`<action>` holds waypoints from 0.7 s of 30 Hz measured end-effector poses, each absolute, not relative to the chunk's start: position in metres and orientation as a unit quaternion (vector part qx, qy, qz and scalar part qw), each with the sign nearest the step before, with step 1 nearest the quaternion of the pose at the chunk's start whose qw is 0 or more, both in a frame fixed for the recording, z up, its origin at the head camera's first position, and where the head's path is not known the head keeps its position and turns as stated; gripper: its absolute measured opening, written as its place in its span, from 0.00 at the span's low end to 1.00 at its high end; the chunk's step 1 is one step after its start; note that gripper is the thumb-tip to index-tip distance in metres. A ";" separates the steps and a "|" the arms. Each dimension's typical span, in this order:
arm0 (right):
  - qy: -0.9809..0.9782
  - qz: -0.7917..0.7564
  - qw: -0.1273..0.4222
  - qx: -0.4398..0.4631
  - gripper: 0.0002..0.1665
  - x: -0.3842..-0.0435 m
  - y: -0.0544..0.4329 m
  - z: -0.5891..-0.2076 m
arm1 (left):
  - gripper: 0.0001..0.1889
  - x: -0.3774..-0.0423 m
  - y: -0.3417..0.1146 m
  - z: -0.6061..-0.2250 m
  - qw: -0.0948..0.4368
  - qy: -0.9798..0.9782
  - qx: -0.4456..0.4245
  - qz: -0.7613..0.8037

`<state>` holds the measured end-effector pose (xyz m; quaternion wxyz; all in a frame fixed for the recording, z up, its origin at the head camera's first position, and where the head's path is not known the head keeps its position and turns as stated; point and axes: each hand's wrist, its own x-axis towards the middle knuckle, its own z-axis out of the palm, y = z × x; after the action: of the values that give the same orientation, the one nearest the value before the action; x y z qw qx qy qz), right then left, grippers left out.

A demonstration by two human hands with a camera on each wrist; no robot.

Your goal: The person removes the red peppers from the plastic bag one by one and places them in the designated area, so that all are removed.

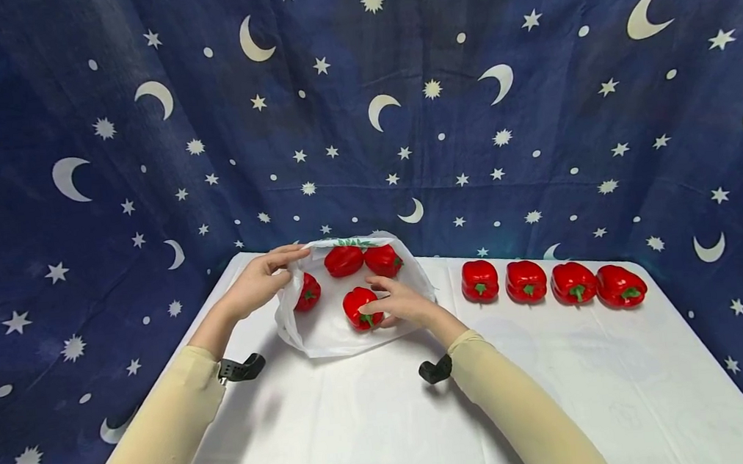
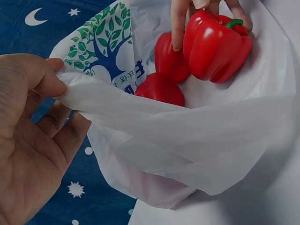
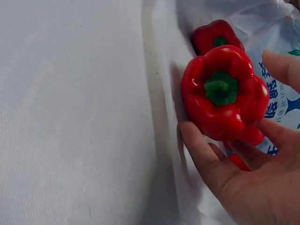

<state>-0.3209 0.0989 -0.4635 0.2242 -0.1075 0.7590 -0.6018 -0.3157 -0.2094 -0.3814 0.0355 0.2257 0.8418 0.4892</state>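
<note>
A clear-white plastic bag (image 1: 334, 340) lies with its mouth held apart on the table. At the bag's upper left rim, my left hand (image 1: 260, 284) pinches the plastic between thumb and fingers. Inside the mouth, my right hand (image 1: 404, 304) curls its fingers round a red bell pepper (image 3: 218, 96) with a green stem; the thumb is spread beside it. Two more bell peppers, a left one (image 1: 344, 261) and a right one (image 1: 383, 260), lie deeper in the bag. Another bell pepper (image 1: 307, 292) is by its left side, partly covered by plastic.
On the right of the white table (image 1: 622, 372) several red bell peppers (image 1: 526, 282) stand in a row. A dark blue curtain (image 1: 344, 65) with moons and stars hangs behind. Green leaves of a tree print (image 2: 105, 42) show on the bag. Black straps circle both wrists.
</note>
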 end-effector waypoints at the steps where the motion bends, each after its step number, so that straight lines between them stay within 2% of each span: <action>1: 0.756 -0.605 0.228 -0.108 0.51 -0.321 0.098 -0.463 | 0.25 -0.316 -0.209 -0.381 0.036 0.842 0.226 0.489; 21: 0.766 -0.588 0.239 -0.103 0.53 -0.325 0.091 -0.465 | 0.26 -0.314 -0.209 -0.379 0.041 0.842 0.227 0.487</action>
<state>-0.3253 0.0911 -0.4648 0.2387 -0.1033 0.7657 -0.5883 -0.3137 -0.2088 -0.3785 0.0406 0.2272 0.8423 0.4870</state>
